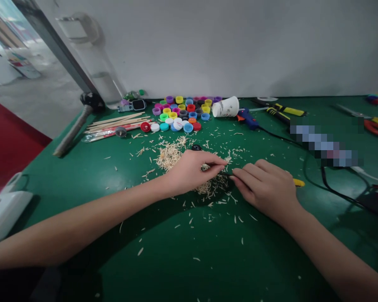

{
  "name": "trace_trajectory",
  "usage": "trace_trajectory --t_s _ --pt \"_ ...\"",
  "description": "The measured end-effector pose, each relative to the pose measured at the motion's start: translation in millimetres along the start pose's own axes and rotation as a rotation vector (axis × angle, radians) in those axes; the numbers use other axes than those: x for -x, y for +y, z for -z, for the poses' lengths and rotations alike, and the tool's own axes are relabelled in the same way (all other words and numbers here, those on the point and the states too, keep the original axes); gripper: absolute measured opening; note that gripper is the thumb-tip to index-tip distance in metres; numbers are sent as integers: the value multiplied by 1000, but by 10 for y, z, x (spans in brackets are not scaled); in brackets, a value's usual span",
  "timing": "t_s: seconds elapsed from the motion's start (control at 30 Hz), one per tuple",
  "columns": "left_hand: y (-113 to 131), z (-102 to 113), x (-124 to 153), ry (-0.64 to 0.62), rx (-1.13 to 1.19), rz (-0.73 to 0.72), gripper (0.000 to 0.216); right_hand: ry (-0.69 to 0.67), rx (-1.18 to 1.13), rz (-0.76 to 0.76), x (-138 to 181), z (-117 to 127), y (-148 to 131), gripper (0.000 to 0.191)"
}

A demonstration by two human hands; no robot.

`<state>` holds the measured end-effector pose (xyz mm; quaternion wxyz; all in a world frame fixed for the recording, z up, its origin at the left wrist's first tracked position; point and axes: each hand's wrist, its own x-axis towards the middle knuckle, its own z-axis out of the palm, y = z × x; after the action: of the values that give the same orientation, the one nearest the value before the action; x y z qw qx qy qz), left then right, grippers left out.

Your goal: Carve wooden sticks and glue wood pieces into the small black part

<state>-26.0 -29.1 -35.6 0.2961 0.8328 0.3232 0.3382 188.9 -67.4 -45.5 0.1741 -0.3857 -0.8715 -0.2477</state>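
My right hand (264,186) is closed around a slim knife whose yellow end (298,183) sticks out behind the palm. Its dark front part (228,173) points toward my left fingertips. My left hand (197,167) is pinched, thumb and forefinger together; whatever lies between the tips is too small to make out. Under and around both hands spreads a heap of pale wood shavings (169,155). A black round piece (196,147) shows just behind my left hand, partly hidden by it.
Colourful bottle caps (182,112) crowd the back, beside a tipped paper cup (226,107) and a blue glue gun (248,119). Wooden sticks (113,126) and a hammer (74,130) lie left. Yellow-black pliers (279,114), cables and scissors (374,126) are on the right.
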Motion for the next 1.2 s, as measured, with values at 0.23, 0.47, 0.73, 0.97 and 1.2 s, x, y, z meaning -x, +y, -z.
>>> trace_trajectory --t_s 0.23,0.47,0.73,0.97,1.2 --pt "-6 4 2 -23 -7 25 24 -115 -72 49 -10 -29 23 20" --pt "-7 16 -1 -68 49 38 33 -16 -10 -2 14 -15 5 14" --pt "8 25 12 -79 -42 -41 19 -100 -48 18 5 -29 18 17" --pt "-7 41 -7 -85 -44 -16 22 -3 18 16 4 -5 -3 13" --pt "-1 69 -20 -142 -23 -6 24 -35 8 29 12 -8 -3 14"
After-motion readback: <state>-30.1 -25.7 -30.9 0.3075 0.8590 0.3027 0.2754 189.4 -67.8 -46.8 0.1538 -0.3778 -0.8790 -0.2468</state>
